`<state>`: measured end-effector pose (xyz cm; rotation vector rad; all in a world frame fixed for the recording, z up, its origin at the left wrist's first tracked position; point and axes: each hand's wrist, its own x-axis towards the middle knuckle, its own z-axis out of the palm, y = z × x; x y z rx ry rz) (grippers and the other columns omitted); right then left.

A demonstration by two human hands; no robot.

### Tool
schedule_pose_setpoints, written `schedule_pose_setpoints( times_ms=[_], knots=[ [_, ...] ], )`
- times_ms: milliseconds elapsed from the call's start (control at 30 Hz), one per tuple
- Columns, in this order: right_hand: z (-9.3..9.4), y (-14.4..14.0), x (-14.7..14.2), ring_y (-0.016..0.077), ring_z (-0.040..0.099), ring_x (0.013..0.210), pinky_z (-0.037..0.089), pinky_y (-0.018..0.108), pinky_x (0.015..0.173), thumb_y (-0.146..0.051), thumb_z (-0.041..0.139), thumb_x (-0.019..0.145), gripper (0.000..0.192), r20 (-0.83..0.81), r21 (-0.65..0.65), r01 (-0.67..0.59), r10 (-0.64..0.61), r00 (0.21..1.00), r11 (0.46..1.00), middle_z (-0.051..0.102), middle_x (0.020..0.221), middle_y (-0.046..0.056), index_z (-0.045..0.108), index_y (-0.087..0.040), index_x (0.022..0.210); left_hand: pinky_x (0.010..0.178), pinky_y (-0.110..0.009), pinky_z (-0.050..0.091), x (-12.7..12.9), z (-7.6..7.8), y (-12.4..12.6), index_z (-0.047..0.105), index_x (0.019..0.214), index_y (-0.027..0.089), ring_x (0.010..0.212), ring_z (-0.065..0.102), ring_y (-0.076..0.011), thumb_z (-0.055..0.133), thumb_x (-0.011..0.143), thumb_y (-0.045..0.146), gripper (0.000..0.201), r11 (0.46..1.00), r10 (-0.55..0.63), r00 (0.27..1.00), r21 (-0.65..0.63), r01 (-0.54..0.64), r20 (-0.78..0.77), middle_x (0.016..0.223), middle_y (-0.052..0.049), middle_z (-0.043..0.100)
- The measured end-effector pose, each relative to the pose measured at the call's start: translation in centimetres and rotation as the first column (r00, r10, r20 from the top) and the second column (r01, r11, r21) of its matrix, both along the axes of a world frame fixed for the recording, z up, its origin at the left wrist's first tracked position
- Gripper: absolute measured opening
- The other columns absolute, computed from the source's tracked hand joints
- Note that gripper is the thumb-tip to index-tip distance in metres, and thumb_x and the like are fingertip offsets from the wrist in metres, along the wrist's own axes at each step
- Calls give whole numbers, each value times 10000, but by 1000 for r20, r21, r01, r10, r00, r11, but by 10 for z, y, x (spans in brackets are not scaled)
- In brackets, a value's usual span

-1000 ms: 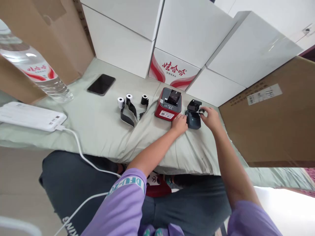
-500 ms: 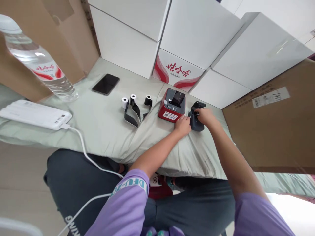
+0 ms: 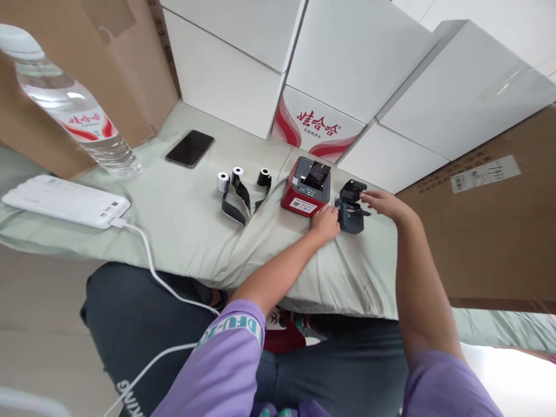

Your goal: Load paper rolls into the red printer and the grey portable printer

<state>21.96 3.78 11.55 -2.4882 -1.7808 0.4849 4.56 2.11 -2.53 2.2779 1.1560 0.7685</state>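
A small dark printer (image 3: pixel 348 217) with its lid (image 3: pixel 353 187) raised stands on the pale green cloth (image 3: pixel 182 220), right of a red printer (image 3: pixel 305 186). My left hand (image 3: pixel 325 222) grips the dark printer's left side with curled fingers. My right hand (image 3: pixel 383 203) hovers just right of the open lid, fingers stretched out and empty. A dark strip pokes out of the printer toward that hand.
Three small rolls (image 3: pixel 237 174) with black strips trailing lie left of the red printer. Further left are a black phone (image 3: pixel 190 148), a water bottle (image 3: pixel 73 113) and a white power strip (image 3: pixel 65 201) with a cable (image 3: pixel 145 255). White boxes (image 3: pixel 356 63) and cardboard cartons (image 3: pixel 478 220) wall in the back and right.
My right hand carried a roll to the dark printer's open compartment, then drew back to the right with nothing in it. My left hand stayed on the printer.
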Motion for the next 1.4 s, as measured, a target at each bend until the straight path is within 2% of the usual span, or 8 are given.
schedule_pose_setpoints(
  times_ms=[100, 200, 367, 500, 567, 700, 1167, 1400],
  knots=[
    [-16, 2, 4, 297, 565, 1426, 421, 454, 1198, -388, 461, 1001, 519, 86, 219, -94, 77, 993, 971, 645, 1490, 138, 636, -173, 1440, 1193, -361, 395, 1, -2, 1, 585, 1415, 66, 1412, 508, -259, 521, 955, 205, 485, 1000, 5, 1000, 2, -5, 3, 1459, -151, 631],
    [-34, 11, 3, 265, 468, 1519, 360, 472, 1250, -329, 421, 1004, 560, 139, 292, -181, 146, 980, 939, 532, 1607, 120, 541, -173, 1528, 1197, -376, 396, 2, -4, 2, 595, 1406, 65, 1399, 520, -260, 519, 946, 190, 483, 1000, 2, 1000, 23, -2, 12, 1456, -153, 637],
    [-25, 5, 1, 296, 615, 1349, 451, 420, 1147, -397, 386, 1022, 532, 193, 348, -220, 160, 968, 911, 665, 1441, 158, 694, -141, 1372, 1199, -378, 400, 2, -5, 2, 587, 1417, 45, 1406, 516, -266, 515, 941, 181, 500, 1000, -6, 1000, 17, 5, 5, 1467, -168, 627],
    [-11, -21, -1, 301, 728, 1012, 514, 384, 910, -491, 350, 1041, 598, 201, 151, -145, 113, 973, 978, 796, 980, 152, 823, -139, 1145, 1208, -380, 394, 3, -5, 2, 574, 1438, 61, 1430, 496, -262, 516, 947, 192, 512, 1000, -5, 1000, 10, 5, -5, 1470, -169, 620],
    [-10, -31, -4, 297, 728, 971, 502, 369, 866, -505, 361, 1044, 599, 196, 62, -119, 105, 975, 991, 795, 906, 149, 826, -143, 1151, 1221, -386, 381, 3, -4, 2, 577, 1441, 78, 1432, 495, -257, 513, 947, 191, 510, 1000, -1, 1000, 10, 1, -5, 1478, -160, 618],
    [-15, -35, -14, 300, 723, 995, 488, 357, 847, -543, 326, 1059, 624, 205, 37, -156, 145, 968, 987, 801, 959, 151, 819, -174, 1157, 1241, -399, 361, 2, -2, 1, 561, 1468, 91, 1448, 487, -254, 502, 957, 189, 524, 1000, -8, 1000, -8, 7, -14, 1509, -155, 599],
    [-15, -28, -32, 290, 716, 857, 407, 349, 703, -646, 281, 1044, 754, 312, -46, -164, 170, 935, 985, 769, 860, 219, 768, -134, 781, 1264, -385, 312, -4, 0, 0, 552, 1478, 97, 1465, 475, -249, 496, 965, 200, 527, 1000, -29, 998, -7, 28, -63, 1535, -143, 583],
    [-13, -21, -43, 340, 749, 987, 479, 356, 776, -651, 275, 1040, 783, 353, -111, -153, 183, 918, 982, 793, 1016, 263, 820, -95, 953, 1275, -393, 291, -12, 4, -5, 466, 1570, 76, 1466, 476, -271, 500, 960, 199, 623, 998, -65, 996, -24, 64, -64, 1520, -157, 593]
  ],
)
